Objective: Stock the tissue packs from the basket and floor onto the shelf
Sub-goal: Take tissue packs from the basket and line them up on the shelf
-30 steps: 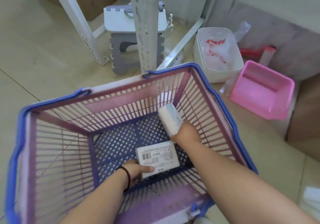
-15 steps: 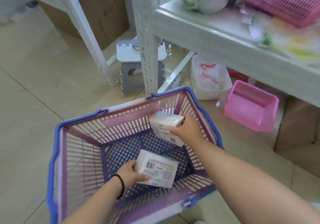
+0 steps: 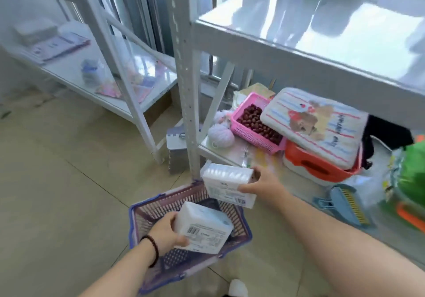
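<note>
Left hand (image 3: 166,233) clamping one tissue pack (image 3: 202,227), right hand (image 3: 262,185) another (image 3: 227,185); probably light, squashy, slick-wrapped; best gripped across short ends.

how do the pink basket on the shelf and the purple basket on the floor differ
The pink basket sits on the lower shelf and holds dark red fruits; the purple basket stands on the floor, blue-rimmed, and looks nearly empty. The pink one looks shallower and fine-meshed, the purple one deeper with slatted walls. Both are perforated plastic.
</note>
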